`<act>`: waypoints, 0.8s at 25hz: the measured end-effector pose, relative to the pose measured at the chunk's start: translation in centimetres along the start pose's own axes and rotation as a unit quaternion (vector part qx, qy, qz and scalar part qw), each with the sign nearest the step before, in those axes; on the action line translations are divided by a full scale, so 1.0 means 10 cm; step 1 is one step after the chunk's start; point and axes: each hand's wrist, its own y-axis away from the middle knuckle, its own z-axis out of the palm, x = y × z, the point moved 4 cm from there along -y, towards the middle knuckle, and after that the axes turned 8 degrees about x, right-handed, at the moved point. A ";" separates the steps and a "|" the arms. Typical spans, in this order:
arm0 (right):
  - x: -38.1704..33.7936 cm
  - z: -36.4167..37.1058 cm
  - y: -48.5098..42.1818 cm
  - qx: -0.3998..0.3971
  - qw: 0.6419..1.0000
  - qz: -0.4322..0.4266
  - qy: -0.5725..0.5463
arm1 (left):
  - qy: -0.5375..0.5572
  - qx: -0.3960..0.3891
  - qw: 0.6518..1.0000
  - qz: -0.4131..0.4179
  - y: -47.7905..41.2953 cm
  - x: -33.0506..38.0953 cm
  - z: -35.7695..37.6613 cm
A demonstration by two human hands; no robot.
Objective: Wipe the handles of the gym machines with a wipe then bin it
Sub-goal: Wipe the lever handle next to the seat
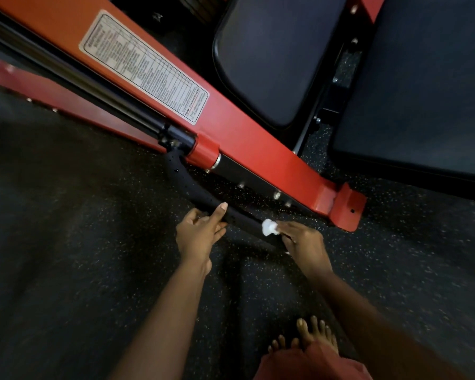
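head view.

- dark speckled rubber floor (93,242), gym setting; my bare foot (313,335) shows at the bottom edge.
- red frame (258,149) of the machine, running diagonally from upper left to lower right, with a printed label (146,67) on it. two dark seat pads (272,50) lie beyond it.
- handle (187,185): a black curved bar just beside the frame. its long axis runs from the hinge at upper left down toward lower right. pale specks, perhaps droplets, dot its upper stretch.
- left hand (200,234): clasped on the handle near its middle, index finger laid across the top of the bar and the other fingers tucked beneath.
- right hand (302,242): pinching the wipe, fingers closed on it.
- wipe (269,227): a small white wad pressed against the handle, toward its lower-right end.

judgement: wiping is under way on this handle. the unwiped length seems to lie up and left of the wipe, along the bar's axis, so i'd slide the right hand that way. the left hand sits in that path and is nearer the hinge, so it would need to shift. binning not yet done.
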 end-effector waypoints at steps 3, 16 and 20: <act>-0.59 0.11 -0.20 0.060 0.993 -0.092 -0.049 | -0.020 0.001 1.000 0.011 0.01 0.02 -0.01; 0.52 0.17 0.32 0.108 0.992 0.069 -0.005 | 0.000 -0.011 1.000 0.023 -0.01 -0.01 0.00; -0.03 0.10 -0.42 0.044 0.980 0.060 -0.183 | -0.003 -0.008 1.000 0.011 -0.01 0.00 -0.02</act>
